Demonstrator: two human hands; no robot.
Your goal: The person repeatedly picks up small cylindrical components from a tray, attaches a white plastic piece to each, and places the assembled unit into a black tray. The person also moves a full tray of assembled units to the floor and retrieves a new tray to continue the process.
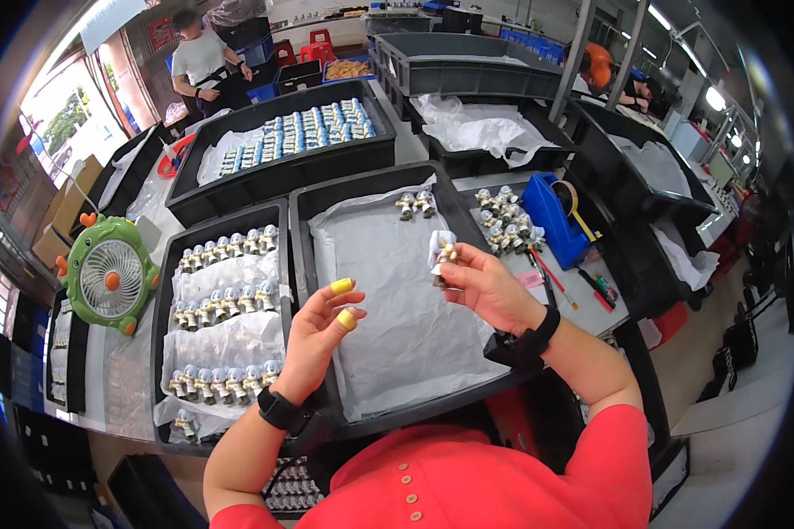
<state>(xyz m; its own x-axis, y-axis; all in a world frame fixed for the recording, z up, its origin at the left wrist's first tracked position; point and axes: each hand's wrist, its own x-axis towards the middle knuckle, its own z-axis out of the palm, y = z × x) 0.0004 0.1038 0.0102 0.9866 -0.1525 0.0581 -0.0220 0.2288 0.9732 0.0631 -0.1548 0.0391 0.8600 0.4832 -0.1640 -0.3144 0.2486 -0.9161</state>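
A small figurine [441, 254] with a pale blue-white head and gold trim is pinched upright in my right hand [485, 286]. My left hand [319, 328] hangs over the left side of the paper-lined black tray [388, 401], fingers apart and holding nothing; yellow tape covers two of its fingertips. Two similar figurines [415, 205] stand at the far end of that tray. On its left, another black tray [223, 214] bears rows of like figurines [225, 383] on white paper. A cluster of them [507, 220] sits to the right of my right hand.
A blue tape dispenser [551, 216] stands at the right, near pens and brushes [551, 282]. A green fan [110, 273] is at the left. Behind, a tray [384, 145] holds rows of blue-topped pieces. More bins [468, 66] are stacked farther back. A person [205, 62] stands at the far left.
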